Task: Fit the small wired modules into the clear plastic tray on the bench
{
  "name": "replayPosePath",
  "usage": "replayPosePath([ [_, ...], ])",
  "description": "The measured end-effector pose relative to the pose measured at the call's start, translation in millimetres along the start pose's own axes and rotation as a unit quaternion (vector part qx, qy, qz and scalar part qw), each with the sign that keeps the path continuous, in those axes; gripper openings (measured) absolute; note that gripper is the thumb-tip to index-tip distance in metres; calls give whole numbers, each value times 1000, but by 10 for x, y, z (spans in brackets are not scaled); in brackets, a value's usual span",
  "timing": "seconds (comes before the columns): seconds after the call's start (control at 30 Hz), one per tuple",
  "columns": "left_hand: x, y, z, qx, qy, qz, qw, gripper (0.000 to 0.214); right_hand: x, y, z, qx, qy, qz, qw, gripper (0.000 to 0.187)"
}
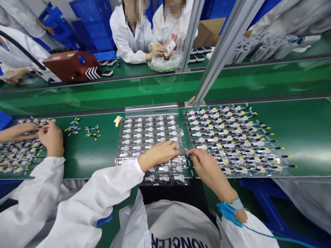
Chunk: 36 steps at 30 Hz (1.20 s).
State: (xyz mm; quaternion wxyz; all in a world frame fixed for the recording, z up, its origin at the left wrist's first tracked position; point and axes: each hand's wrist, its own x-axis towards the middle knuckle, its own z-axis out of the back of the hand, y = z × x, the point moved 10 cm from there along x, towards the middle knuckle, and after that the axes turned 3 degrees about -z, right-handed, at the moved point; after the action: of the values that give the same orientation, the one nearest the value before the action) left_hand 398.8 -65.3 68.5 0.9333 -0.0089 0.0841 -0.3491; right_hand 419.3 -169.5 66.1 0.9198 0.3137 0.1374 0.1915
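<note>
Fingers [192,153] of the right hand [210,167] pinch close together on a thin dark wire [189,156]. The wire is so small that I cannot see just how they hold it. It lies right at the fingertips, in the small gap between the two hands. It seems to run from left to right, but that is hard to tell. The right hand is the nearer hand to it, and the left hand [157,155] is just beside it.

The left hand is open. Its fingers [172,146] lie flat and spread out on rows of small white boards [138,130] with thin red wires. These boards sit in a clear plastic tray [151,109] on a green worktop [297,127], and the tray's long side runs from near to far.

Just to the right lies a second sheet of white boards [232,137]. Their yellow-tipped wires point right. A blue wrist strap [230,206] wraps the right wrist. Far to the left, a co-worker's hands [51,137] work over more boards, and loose yellow-tipped wires [73,129] lie on the worktop near them.
</note>
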Motion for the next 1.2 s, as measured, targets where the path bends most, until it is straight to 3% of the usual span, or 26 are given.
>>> replayPosePath([
  [0.2, -13, 55, 91, -74, -57, -2, 996, 16, 2, 8, 19, -14, -11, 20, 1000, 24],
  [0.5, -123, 182, 16, -173, -134, 95, 971, 16, 25, 74, 37, -22, -50, 32, 998, 44],
  [0.73, -192, 111, 1, -234, -150, 111, 954, 13, 104, 95, -53, -29, -20, 35, 999, 29],
  [0.9, -212, 210, -37, -316, -191, 131, 920, 15, 177, 127, -74, 21, -16, 34, 999, 31],
  [1.1, -239, 374, -106, -476, -256, 185, 821, 11, 228, 143, -90, 115, 11, -8, 993, 31],
  [1.2, -239, 376, -77, -476, -259, 195, 817, 10, 241, 128, -101, 146, 12, -20, 989, 29],
])
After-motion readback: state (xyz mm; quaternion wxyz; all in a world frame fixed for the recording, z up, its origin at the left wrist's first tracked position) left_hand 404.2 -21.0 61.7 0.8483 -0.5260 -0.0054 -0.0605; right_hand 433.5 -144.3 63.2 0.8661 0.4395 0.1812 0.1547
